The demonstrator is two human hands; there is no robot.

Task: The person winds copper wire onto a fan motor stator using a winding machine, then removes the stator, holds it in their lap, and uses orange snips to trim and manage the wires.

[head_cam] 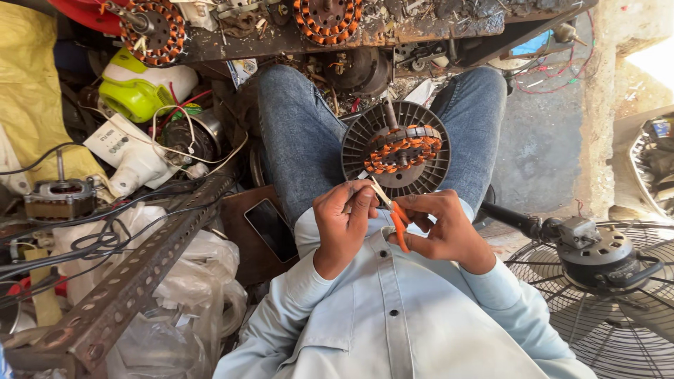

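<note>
A round grey fan motor housing (365,144) with an orange copper-wound stator (401,149) rests between my knees in blue jeans. My right hand (441,228) grips small scissors with orange handles (399,224), blades pointing up toward the housing's lower edge. My left hand (345,219) is closed beside it, fingertips pinching something thin near the blade tips; what it pinches is too small to tell.
A cluttered bench edge (337,35) with more wound stators runs along the top. A perforated metal angle bar (140,267), cables, a small motor (60,200), plastic bags and a dark phone (270,228) lie left. A pedestal fan with wire guard (597,281) stands right.
</note>
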